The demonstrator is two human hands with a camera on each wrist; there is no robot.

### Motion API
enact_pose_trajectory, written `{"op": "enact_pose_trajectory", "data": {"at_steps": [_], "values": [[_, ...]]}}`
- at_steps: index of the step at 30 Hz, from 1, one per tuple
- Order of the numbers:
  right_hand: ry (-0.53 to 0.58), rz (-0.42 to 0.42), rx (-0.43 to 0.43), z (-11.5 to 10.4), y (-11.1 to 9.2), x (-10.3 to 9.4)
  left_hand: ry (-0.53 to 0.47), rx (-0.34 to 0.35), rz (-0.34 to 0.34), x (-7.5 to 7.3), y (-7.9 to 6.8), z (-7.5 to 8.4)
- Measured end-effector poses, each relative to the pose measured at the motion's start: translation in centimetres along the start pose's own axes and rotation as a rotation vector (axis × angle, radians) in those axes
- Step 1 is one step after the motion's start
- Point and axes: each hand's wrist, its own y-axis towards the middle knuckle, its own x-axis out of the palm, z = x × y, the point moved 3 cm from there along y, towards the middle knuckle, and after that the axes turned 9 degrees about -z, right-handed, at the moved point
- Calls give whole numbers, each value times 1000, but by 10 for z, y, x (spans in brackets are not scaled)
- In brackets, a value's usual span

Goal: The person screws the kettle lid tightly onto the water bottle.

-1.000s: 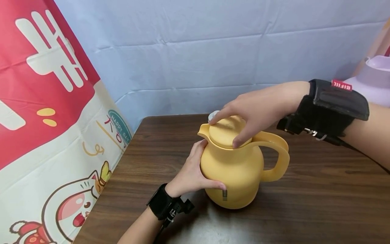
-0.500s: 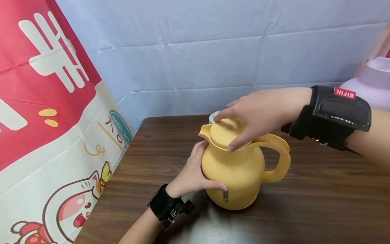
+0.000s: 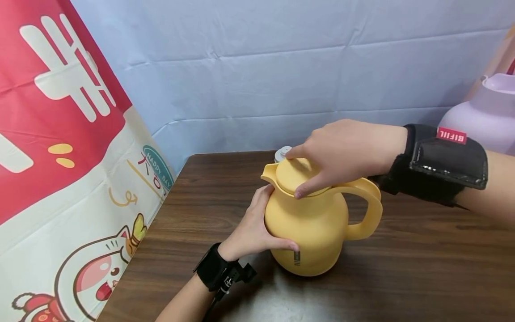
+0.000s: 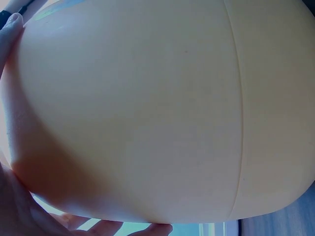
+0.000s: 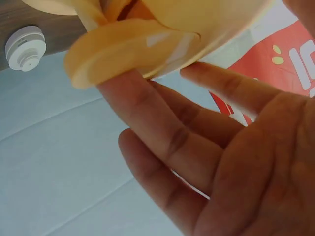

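Yellow jug (image 3: 310,223) upright, its lid (image 3: 295,175) beneath the right hand (image 3: 342,150)

We see the jug standing on the wood-grain surface (image 3: 422,259), long axis vertical, with its spout (image 3: 268,172) pointing left and its handle (image 3: 374,210) to the right. What matters most, we judge, is how the lid lies below the right hand: the wrist comes in from the right, higher than the handle, and the hand reaches down over the top. Its thumb sits at the lid's near edge and its forefinger at the far edge, so we read it as gripping the lid across its width. How firm that hold is, we cannot tell.

Lower down, the left hand (image 3: 253,228) wraps the jug's left side, thumb across the front. We find the right hand nearer the lid, the left nearer the base, both touching the jug.

Just behind the lid we see part of a white object (image 3: 279,155); near the right edge stands a lilac vessel (image 3: 479,118).
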Motion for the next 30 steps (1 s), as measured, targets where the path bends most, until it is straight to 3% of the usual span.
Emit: {"op": "enact_pose_trajectory", "data": {"at_steps": [9,14,19,30], "values": [[-6,50,9,-1,0,2,8,-8,12,0,1,-2],[32,-54,-60,3,0,1,2,-5,13,0,-1,-1],[87,-127,-76,3,-1,-1,1,-16,8,0,-2,0],[67,-19,-41,-5,-5,3,7,-13,36,-2,-1,1]]}}
